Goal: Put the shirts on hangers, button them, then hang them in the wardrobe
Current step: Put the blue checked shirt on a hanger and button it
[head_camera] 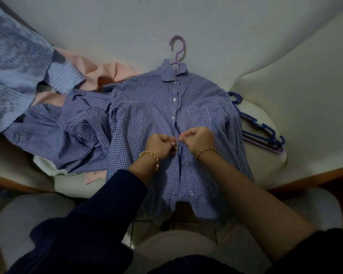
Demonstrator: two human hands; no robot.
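Note:
A blue checked shirt (147,107) lies flat on the white bed (265,107), front up, on a lilac hanger (177,50) whose hook sticks out past the collar. Its upper buttons look fastened; the lower front hangs apart near the hem. My left hand (162,144) and my right hand (196,138) meet at the placket about halfway down, each pinching one edge of the shirt front with curled fingers. Both wrists wear gold bracelets.
A blue striped shirt (53,131) lies crumpled to the left, on pink cloth (91,70), with a patterned blue knit (14,62) beyond. Spare blue and lilac hangers (265,135) are stacked at the right. A wooden bed edge (305,178) runs along the front.

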